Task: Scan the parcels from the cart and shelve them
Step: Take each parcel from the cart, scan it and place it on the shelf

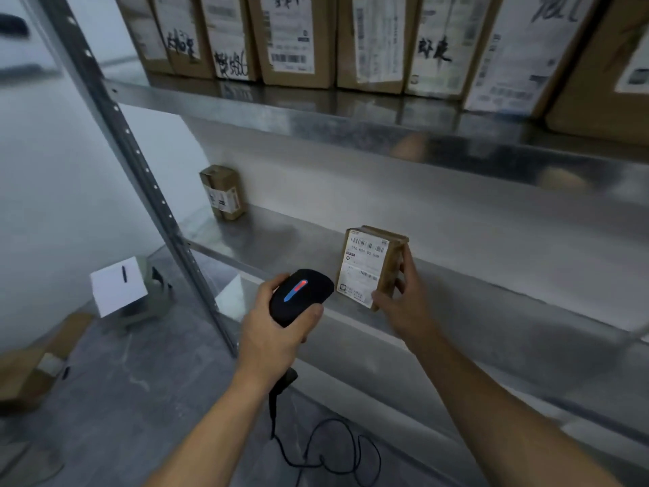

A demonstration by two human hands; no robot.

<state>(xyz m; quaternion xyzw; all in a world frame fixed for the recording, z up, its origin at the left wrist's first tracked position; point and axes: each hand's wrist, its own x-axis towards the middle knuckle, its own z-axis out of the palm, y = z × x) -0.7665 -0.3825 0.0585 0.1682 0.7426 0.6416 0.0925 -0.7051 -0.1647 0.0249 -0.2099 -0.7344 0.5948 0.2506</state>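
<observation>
My right hand (404, 300) grips a small brown cardboard parcel (365, 265) that stands upright on the middle metal shelf (491, 275), its white barcode label facing me. My left hand (277, 332) is shut on a black handheld barcode scanner (300, 297), whose top shows a lit red and blue strip. The scanner's head points at the parcel's label from the left, a short gap away. A black cable (326, 451) coils down from the scanner's handle. Another small parcel (223, 191) stands at the shelf's far left.
The upper shelf (351, 110) holds a row of several labelled cardboard boxes (295, 36). A perforated metal upright (140, 163) runs diagonally at the left. On the grey floor lie a white sheet marked "1" (117, 286) and flattened cardboard (31, 367).
</observation>
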